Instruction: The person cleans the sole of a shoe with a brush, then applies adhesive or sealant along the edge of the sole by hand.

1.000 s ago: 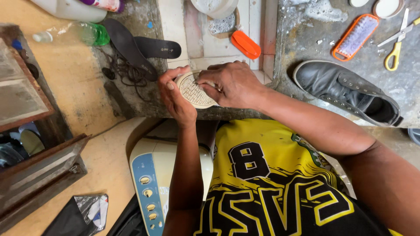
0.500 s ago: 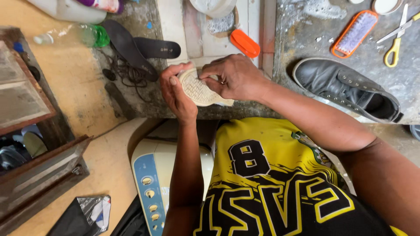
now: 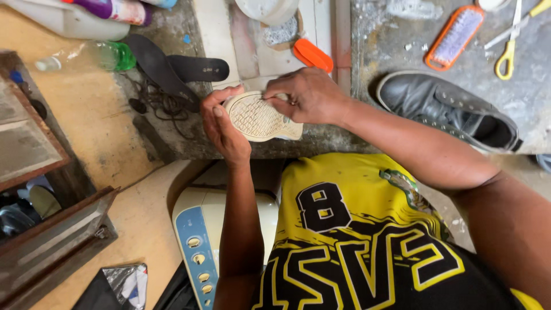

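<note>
A shoe turned sole-up shows its cream, cross-hatched sole [image 3: 261,117] at the front edge of a worn grey workbench [image 3: 402,51]. My left hand [image 3: 221,126] grips the toe end of this shoe from the left. My right hand [image 3: 310,95] rests over the upper right part of the sole, fingers pinched on something thin that I cannot make out. The shoe's upper is hidden under the sole and my hands.
A dark grey shoe [image 3: 453,112] lies at the right. Two black insoles [image 3: 172,69] and tangled laces [image 3: 160,103] lie at the left. An orange brush [image 3: 456,37], yellow-handled scissors [image 3: 513,40], an orange tool [image 3: 313,54], bottles [image 3: 109,54] and a white-and-blue appliance [image 3: 201,252] surround me.
The shoe has turned so more of its sole faces up. My right hand has moved to the sole's upper right edge.
</note>
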